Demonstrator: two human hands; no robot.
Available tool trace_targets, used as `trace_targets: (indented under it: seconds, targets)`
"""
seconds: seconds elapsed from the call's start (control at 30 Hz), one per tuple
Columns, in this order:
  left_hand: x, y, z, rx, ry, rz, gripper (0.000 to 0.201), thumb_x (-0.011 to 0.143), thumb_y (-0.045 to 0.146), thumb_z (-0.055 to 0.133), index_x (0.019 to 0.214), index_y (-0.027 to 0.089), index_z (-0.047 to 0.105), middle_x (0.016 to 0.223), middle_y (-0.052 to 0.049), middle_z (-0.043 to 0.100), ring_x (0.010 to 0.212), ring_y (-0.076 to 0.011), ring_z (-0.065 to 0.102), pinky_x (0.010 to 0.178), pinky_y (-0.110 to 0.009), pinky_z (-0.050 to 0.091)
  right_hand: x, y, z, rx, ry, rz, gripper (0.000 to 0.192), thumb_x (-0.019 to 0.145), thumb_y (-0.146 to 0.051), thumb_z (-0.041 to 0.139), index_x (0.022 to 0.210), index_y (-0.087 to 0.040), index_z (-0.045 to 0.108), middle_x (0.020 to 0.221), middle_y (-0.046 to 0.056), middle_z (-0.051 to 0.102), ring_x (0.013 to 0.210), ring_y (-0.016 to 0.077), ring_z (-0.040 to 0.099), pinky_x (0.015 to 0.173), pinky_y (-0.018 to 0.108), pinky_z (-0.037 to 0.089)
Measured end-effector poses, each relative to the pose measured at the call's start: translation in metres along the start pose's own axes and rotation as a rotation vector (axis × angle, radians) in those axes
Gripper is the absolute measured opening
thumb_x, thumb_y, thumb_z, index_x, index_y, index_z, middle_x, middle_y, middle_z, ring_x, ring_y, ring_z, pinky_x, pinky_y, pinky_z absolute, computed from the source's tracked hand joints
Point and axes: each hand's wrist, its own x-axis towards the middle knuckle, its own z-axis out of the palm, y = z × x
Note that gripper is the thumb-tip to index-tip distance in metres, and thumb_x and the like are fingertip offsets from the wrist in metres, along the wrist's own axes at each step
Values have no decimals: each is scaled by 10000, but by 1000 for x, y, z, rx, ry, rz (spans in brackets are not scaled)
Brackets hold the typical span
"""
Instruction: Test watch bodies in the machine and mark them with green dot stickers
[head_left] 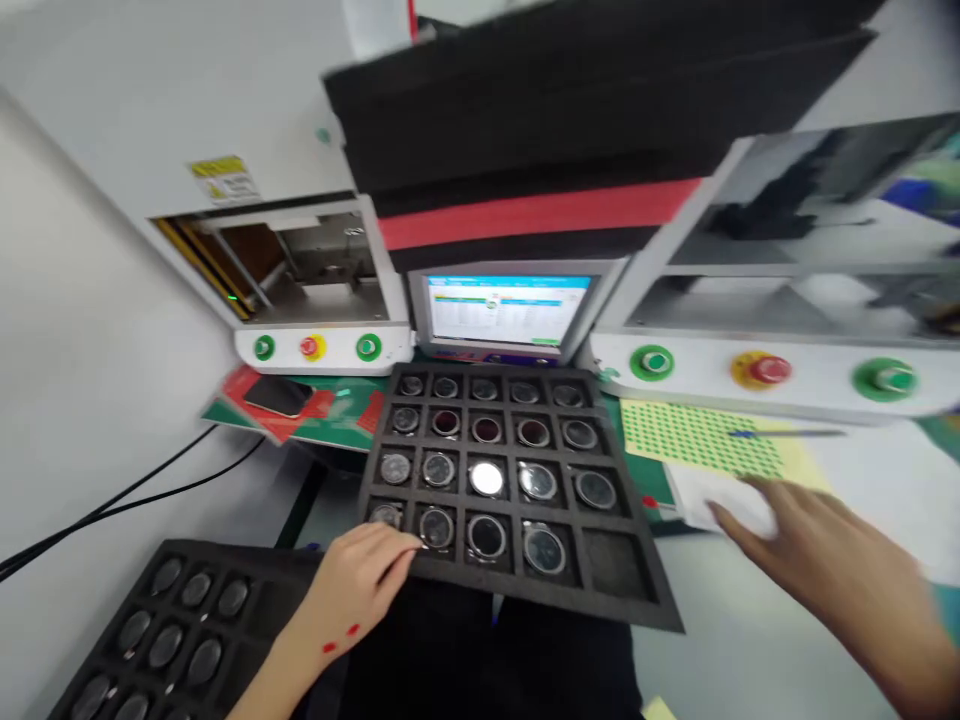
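Note:
A black foam tray (634,590) with a grid of pockets lies in front of me, most pockets holding round glass-faced discs (486,478). My left hand (360,580) grips the tray's near-left edge, thumb on top beside a disc. My right hand (817,555) hovers blurred at the right, fingers spread, holding nothing, its fingertips near a white paper (720,500) on the bench. The tray's near-right pocket (611,560) holds no disc.
A second black foam tray (169,625) with discs sits at lower left. Behind are a monitor (506,310), two machines with green and red buttons (311,347) (761,370), a sheet of green dot stickers (697,435), a phone (277,397) and cables (112,500).

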Motion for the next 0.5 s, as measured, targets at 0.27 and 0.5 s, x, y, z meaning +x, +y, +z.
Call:
trace_targets:
  seconds: [0.27, 0.5]
  targets:
    - [0, -22, 20, -88, 84, 10, 159, 958, 146, 490, 967, 181, 644, 747, -9, 698, 651, -113, 669, 658, -209, 522, 69, -19, 24, -80, -256, -68, 529, 896, -414, 512, 1280, -50, 488, 1163, 228, 614, 1013, 347, 613, 821, 428, 484]
    - [6, -18, 14, -122, 92, -27, 138, 949, 139, 506, 979, 173, 635, 727, -7, 683, 625, -111, 629, 627, -219, 505, 82, 1, 31, -22, -396, -78, 578, 812, -349, 597, 1318, -100, 472, 1086, 194, 678, 776, 330, 679, 577, 360, 456]
